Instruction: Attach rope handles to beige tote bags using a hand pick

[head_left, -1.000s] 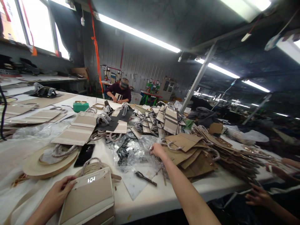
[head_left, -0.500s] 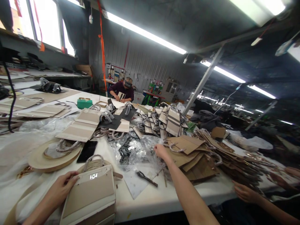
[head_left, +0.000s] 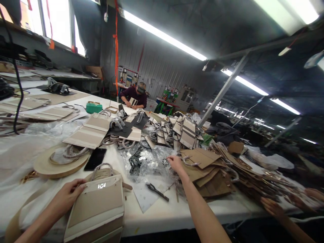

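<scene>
Left hand (head_left: 69,194) gripping panel (head_left: 97,206) by edge, right hand (head_left: 175,163) at plastic bag (head_left: 150,166), hold unclear, bare tabletop (head_left: 152,221) between

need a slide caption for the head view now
Left hand at a beige panel, right hand at the edge of crumpled clear plastic, over a cluttered white worktable.

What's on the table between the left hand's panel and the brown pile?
In the head view, a dark tool, partly on a whitish sheet, and thin brown strips lie between the beige panel and brown pile.
</scene>
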A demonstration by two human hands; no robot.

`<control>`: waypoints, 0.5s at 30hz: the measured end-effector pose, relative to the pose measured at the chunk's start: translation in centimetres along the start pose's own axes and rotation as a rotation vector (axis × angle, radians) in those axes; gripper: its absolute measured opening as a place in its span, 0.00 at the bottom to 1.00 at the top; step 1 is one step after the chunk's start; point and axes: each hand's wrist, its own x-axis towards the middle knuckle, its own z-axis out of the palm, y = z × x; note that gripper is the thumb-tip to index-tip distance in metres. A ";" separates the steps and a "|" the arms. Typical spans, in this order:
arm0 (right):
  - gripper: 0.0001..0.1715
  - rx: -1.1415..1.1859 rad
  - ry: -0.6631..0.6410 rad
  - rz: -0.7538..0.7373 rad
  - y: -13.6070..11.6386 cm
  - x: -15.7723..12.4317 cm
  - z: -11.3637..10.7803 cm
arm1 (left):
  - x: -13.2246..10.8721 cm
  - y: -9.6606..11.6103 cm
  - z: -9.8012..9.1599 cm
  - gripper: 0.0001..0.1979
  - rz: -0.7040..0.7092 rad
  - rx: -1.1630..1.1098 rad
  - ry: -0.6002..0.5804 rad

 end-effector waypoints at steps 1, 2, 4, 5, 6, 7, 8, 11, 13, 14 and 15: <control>0.17 0.003 0.002 -0.007 -0.1 0.0 0.0 | -0.1 0.4 -0.2 0.31 -0.019 -0.038 -0.027; 0.17 0.005 0.007 -0.014 -0.2 0.0 0.0 | -0.1 0.8 -0.4 0.31 -0.031 -0.066 -0.043; 0.17 0.006 0.017 -0.025 -0.4 -0.1 0.0 | -0.3 1.4 -0.6 0.30 -0.037 -0.084 -0.053; 0.17 0.006 0.024 -0.029 -0.5 -0.2 0.0 | -0.3 1.7 -0.7 0.30 -0.036 -0.089 -0.059; 0.17 0.005 0.031 -0.032 -0.5 -0.3 0.0 | -0.4 1.8 -0.8 0.30 -0.037 -0.093 -0.061; 0.17 0.004 0.038 -0.035 -0.6 -0.4 0.0 | -0.4 1.8 -0.8 0.30 -0.040 -0.097 -0.065; 0.17 0.003 0.046 -0.036 -0.6 -0.5 0.1 | -0.4 1.7 -0.7 0.30 -0.043 -0.101 -0.070; 0.18 -0.002 0.076 -0.032 -0.7 -0.6 0.1 | -0.4 1.0 -0.5 0.29 -0.045 -0.104 -0.089; 0.18 -0.001 0.098 -0.023 -0.7 -0.6 0.1 | -0.3 0.3 -0.3 0.29 -0.037 -0.099 -0.092; 0.18 0.001 0.108 -0.017 -0.7 -0.6 0.1 | -0.2 0.0 -0.2 0.30 -0.032 -0.097 -0.090; 0.19 0.006 0.116 -0.011 -0.8 -0.6 0.1 | -0.1 -0.4 -0.1 0.30 -0.027 -0.097 -0.083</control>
